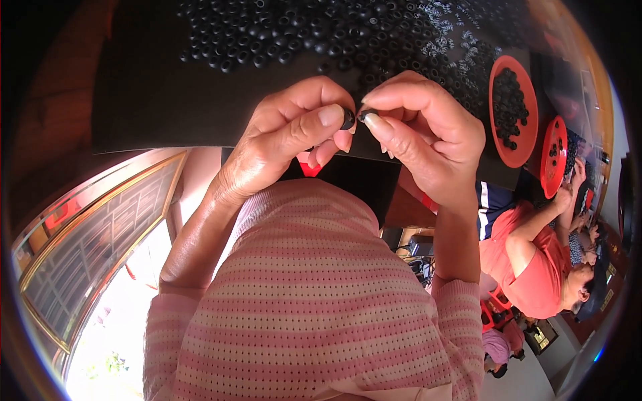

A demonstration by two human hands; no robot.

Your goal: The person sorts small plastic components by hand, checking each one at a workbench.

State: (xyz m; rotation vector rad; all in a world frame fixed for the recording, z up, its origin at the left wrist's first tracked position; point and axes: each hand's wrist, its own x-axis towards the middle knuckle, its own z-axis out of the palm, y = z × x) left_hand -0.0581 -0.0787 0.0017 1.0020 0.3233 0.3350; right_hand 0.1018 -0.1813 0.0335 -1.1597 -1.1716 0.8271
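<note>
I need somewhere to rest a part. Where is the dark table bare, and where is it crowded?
Bare: the dark tabletop left of the left hand, below the heap of small black rubber rings. Crowded: the far edge under that heap, and right of the right hand, where orange oval trays of rings sit.

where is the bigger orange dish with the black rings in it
In the head view, the bigger orange dish sits on the black tabletop at upper right, beyond the right hand.

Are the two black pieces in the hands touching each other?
Apart. The head view shows a narrow gap between the left piece and the right piece.
</note>
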